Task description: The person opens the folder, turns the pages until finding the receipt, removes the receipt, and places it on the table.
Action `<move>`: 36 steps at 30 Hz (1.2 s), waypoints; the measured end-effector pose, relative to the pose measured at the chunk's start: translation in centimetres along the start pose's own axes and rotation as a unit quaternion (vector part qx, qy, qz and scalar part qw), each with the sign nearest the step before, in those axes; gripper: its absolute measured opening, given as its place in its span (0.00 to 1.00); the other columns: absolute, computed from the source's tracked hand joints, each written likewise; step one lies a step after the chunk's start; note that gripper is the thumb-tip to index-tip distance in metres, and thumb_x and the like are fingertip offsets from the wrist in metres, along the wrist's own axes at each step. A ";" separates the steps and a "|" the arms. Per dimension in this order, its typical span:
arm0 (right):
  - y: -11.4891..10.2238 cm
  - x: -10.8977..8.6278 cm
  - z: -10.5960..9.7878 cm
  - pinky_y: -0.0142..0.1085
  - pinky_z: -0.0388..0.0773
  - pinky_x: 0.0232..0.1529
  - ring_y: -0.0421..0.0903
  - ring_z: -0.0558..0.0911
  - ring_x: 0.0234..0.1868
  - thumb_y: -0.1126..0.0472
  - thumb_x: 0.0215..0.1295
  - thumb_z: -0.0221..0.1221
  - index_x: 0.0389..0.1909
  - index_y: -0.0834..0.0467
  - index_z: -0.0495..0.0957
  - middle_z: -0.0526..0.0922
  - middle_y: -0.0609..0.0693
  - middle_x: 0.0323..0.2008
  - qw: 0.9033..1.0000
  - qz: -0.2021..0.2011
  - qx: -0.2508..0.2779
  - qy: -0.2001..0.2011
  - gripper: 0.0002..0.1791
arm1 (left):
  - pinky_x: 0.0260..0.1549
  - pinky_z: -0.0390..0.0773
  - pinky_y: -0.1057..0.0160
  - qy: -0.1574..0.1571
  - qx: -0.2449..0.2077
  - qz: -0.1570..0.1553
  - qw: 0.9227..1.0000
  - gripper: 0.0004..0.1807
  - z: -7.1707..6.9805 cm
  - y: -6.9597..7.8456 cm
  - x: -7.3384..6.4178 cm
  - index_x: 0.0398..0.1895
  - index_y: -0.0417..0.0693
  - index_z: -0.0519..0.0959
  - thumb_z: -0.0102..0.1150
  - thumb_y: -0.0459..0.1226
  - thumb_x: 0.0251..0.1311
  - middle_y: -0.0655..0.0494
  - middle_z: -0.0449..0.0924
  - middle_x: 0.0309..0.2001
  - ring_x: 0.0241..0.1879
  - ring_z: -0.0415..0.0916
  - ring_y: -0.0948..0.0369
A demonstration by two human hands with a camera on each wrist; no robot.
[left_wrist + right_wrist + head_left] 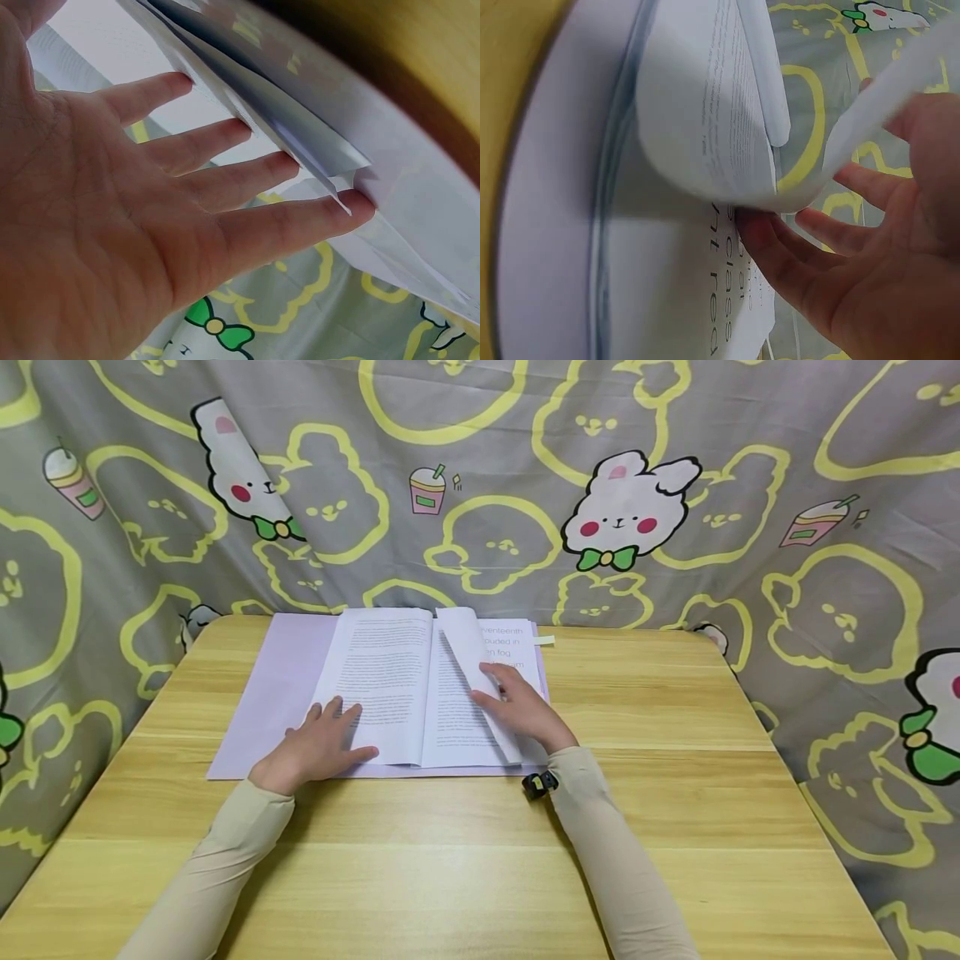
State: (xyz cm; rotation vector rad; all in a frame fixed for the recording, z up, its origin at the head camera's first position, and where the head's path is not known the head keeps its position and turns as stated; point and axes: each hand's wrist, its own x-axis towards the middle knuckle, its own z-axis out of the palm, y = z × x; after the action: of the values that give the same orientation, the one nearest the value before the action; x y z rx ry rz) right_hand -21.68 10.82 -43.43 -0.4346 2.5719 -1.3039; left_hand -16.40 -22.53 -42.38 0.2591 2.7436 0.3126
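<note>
An open book (375, 685) with printed white pages lies in a lilac cover (281, 668). On its left page rests my left hand (318, 747), fingers spread and straight; in the left wrist view the fingertips (289, 163) meet the page edges. My right hand (521, 702) holds a lifted right-hand page (468, 660), bent over toward the spine, between thumb and fingers. Larger print shows on the page below (510, 639). Seen from the right wrist, the raised page (810, 191) curves up past the fingers (761, 232) and partly covers the thumb.
The book sits near the far edge of a wooden table (660, 827). A pale tab (543, 641) sticks out at its right side. Behind hangs a grey patterned curtain (495, 468). A small black device (538, 785) is at my right wrist.
</note>
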 end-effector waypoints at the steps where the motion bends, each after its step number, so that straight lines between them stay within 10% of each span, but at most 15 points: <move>1: 0.0 0.0 0.0 0.52 0.69 0.68 0.58 0.71 0.68 0.45 0.75 0.58 0.79 0.52 0.60 0.59 0.56 0.77 1.000 -0.002 -0.003 -0.002 0.37 | 0.55 0.56 0.15 0.001 0.000 0.000 1.000 0.53 0.0 0.0 0.0 0.79 0.39 0.57 0.56 0.67 0.64 0.24 0.45 0.78 0.73 0.43 0.22; 22: -0.6 0.1 0.9 0.52 0.61 0.75 0.57 0.65 0.75 0.45 0.73 0.60 0.79 0.54 0.59 0.56 0.58 0.79 0.999 -0.016 -0.036 -0.020 0.39 | 0.55 0.58 0.16 0.009 0.005 0.006 1.000 0.52 0.0 0.0 -0.2 0.79 0.40 0.58 0.55 0.66 0.65 0.24 0.46 0.77 0.73 0.45 0.22; 36: -1.0 0.0 1.9 0.49 0.65 0.73 0.56 0.70 0.72 0.48 0.72 0.61 0.79 0.55 0.59 0.57 0.58 0.78 0.998 -0.022 -0.038 -0.033 0.39 | 0.56 0.57 0.16 0.005 -0.002 0.005 1.000 0.49 -0.1 -0.2 -0.1 0.80 0.40 0.55 0.35 0.69 0.72 0.26 0.45 0.78 0.74 0.44 0.23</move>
State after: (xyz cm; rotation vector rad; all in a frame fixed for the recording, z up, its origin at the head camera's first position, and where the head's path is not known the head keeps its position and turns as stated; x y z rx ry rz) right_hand -20.90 8.81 -43.74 -0.5431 2.5766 -1.1883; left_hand -16.37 -22.78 -42.33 0.2705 2.7521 0.3222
